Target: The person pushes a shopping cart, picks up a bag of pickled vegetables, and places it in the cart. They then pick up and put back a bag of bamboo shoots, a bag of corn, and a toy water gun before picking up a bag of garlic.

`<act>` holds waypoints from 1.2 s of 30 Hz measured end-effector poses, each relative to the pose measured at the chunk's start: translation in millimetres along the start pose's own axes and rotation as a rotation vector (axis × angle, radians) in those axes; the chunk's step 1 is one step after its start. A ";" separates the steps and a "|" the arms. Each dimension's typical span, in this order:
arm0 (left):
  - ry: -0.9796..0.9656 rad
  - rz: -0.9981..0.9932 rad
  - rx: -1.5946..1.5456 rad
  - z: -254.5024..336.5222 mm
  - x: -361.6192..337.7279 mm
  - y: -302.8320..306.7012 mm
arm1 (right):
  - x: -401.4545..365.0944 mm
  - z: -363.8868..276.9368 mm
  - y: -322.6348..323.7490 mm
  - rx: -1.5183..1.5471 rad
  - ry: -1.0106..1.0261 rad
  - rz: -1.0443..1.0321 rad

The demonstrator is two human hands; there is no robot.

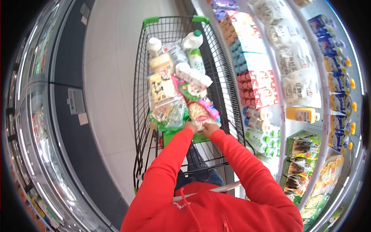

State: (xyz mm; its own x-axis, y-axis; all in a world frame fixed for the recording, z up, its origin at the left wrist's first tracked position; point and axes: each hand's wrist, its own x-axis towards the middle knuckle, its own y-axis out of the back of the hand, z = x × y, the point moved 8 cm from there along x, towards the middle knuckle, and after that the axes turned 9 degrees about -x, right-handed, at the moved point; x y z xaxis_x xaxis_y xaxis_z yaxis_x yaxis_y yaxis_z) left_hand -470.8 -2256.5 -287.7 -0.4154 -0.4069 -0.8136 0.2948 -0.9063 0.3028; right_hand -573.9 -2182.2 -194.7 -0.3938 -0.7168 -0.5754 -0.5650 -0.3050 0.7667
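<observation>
A clear plastic bag of pale, beige-pink food [199, 113] lies at the near end of the goods in a black wire shopping cart [138, 96]. My left hand [189, 126] is closed on its lower left corner. At the lower right corner, my right hand [210, 129] grips the same bag. Left of it is a clear and green package [170, 113], and a pink and blue package [210, 108] touches its right side. Farther up lie a yellow package [162, 87] and a long white pack [193, 75]. My fingertips are partly hidden.
A white jug with a green cap [193, 40], a white bottle [154, 45] and a green-white carton [196, 60] are at the cart's far end. Shelves of drinks and bags [301, 87] run close along the right. A glass-fronted cooler [46, 127] lines the left, beyond pale floor [112, 77].
</observation>
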 end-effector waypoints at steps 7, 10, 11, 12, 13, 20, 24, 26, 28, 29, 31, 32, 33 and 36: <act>-0.982 -0.088 0.350 93.6 -68.7 47.5 | -52.8 -2.5 128.3 0.226 -0.177 0.080; -0.702 -0.486 -0.015 116.2 -143.0 84.9 | -69.2 -20.6 156.7 0.121 0.294 0.210; -0.475 -0.637 -0.078 122.0 -174.6 94.4 | -90.6 -42.6 182.8 0.024 0.455 0.299; -0.535 -0.658 -0.123 144.3 -209.0 107.5 | -114.9 -62.9 206.0 -0.079 0.609 0.388; -0.588 -0.682 -0.169 163.8 -242.8 115.9 | -131.4 -74.3 219.7 -0.149 0.665 0.397; -0.667 -1.255 -0.156 242.5 -351.2 123.6 | -215.3 -104.9 249.0 0.136 0.761 -0.361; -0.523 -1.424 -0.632 256.3 -344.6 110.9 | -252.0 -89.3 208.0 1.015 0.750 -0.509; -0.479 -1.306 -0.953 249.9 -348.1 91.6 | -270.8 -69.4 190.7 1.275 0.612 -0.432; -0.502 -0.985 -1.065 228.6 -340.6 68.6 | -291.6 -50.6 175.9 1.545 0.495 -0.263; -0.555 -0.823 -1.087 216.4 -339.6 59.6 | -300.4 -42.5 169.0 1.679 0.453 -0.130; -0.513 -1.290 -1.182 203.7 -383.0 22.2 | -308.8 -27.5 142.3 1.942 0.360 0.118; -0.546 -1.300 -1.120 198.9 -392.8 7.9 | -318.5 -21.9 138.8 1.951 0.315 0.210; -0.621 -1.232 -1.049 199.6 -397.8 -2.8 | -329.2 -16.5 134.5 1.960 0.265 0.299; -0.624 -1.047 -0.800 187.6 -406.3 -26.2 | -355.0 -5.2 107.6 1.848 0.065 0.497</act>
State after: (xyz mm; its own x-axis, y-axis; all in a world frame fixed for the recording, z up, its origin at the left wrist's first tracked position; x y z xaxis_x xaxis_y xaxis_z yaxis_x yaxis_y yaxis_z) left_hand -471.2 -2088.8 128.1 -0.9736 0.2149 -0.0771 -0.0675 -0.5937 -0.8019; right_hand -491.2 -1963.7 93.5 -0.7400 -0.5492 -0.3883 -0.3989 0.8232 -0.4040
